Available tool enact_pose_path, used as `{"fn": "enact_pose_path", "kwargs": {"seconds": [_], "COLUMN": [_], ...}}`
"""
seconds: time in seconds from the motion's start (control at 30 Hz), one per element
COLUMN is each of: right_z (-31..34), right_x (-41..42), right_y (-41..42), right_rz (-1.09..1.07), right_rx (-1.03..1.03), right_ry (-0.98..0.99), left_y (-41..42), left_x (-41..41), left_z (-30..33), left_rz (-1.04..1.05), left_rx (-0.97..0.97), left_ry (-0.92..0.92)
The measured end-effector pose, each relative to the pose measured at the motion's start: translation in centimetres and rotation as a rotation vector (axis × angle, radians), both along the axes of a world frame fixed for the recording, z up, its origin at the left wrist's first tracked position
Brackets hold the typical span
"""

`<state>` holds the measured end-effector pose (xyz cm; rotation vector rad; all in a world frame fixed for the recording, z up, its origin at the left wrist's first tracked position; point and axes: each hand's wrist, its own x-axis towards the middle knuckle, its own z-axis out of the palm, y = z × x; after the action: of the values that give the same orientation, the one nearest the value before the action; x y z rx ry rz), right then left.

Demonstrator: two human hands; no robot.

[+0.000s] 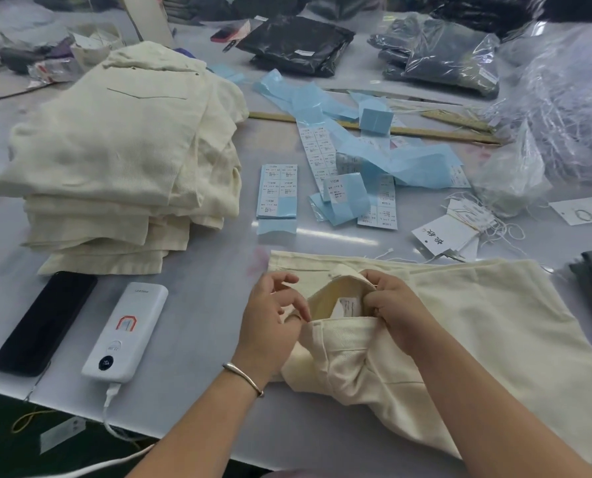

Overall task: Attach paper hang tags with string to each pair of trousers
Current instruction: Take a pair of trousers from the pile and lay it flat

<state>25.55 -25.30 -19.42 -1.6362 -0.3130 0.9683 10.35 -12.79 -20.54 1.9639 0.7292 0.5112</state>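
Observation:
A cream pair of trousers (487,326) lies flat at the front right of the table, its waistband pulled open toward me. My right hand (396,305) grips the far edge of the waistband and folds it back, showing a white care label (348,307) inside. My left hand (274,315) pinches the near edge of the waistband, with the other fingers spread. A stack of white paper hang tags with string (448,232) lies just beyond the trousers on the right. A pile of folded cream trousers (122,167) stands at the left.
A black phone (44,322) and a white power bank (127,331) with cable lie at the front left. Blue sticker sheets (277,193) and strips (356,157) litter the middle. Bagged dark garments (298,44), a wooden ruler (425,131) and a plastic bag of strings (563,108) sit behind.

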Motion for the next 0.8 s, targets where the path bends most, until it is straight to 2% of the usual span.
{"fn": "enact_pose_path", "kwargs": {"seconds": [0.07, 0.1, 0.2, 0.27, 0.33, 0.43, 0.53, 0.63, 0.73, 0.8], "right_z": [0.5, 0.8, 1.6, 2.0, 2.3, 2.4, 2.6, 2.7, 2.7, 2.6], "right_x": [0.0, -0.2, -0.5, -1.1, -1.7, -2.3, -2.2, -2.0, -1.8, -2.0], "right_y": [-0.1, -0.1, 0.0, 0.4, 1.0, 1.8, 2.1, 1.7, 1.5, 1.6], "right_rz": [-0.002, -0.001, 0.013, 0.065, 0.133, 0.210, 0.253, 0.241, 0.221, 0.208], "right_rx": [0.022, 0.018, -0.022, -0.049, -0.098, -0.141, -0.093, -0.081, -0.074, -0.050], "right_ry": [0.012, 0.008, -0.063, -0.204, -0.397, -0.600, -0.567, -0.515, -0.540, -0.524], "left_y": [-0.3, -0.3, -0.1, 0.1, 0.0, 0.0, 0.7, 1.6, 2.2, 2.2], "left_x": [0.3, 0.4, 0.7, 0.9, 1.2, 1.4, 1.1, 0.5, 0.0, 0.0], "left_z": [0.2, 0.4, 1.2, 1.7, 2.3, 2.4, 2.5, 3.1, 3.3, 3.3], "left_rz": [-0.076, -0.092, -0.124, -0.076, -0.039, -0.064, -0.081, -0.228, -0.342, -0.329], "left_rx": [0.088, 0.047, -0.236, -0.390, -0.465, -0.422, -0.509, -0.654, -0.718, -0.770], "left_ry": [0.076, 0.104, 0.154, 0.134, 0.172, 0.266, 0.275, 0.283, 0.287, 0.240]}}
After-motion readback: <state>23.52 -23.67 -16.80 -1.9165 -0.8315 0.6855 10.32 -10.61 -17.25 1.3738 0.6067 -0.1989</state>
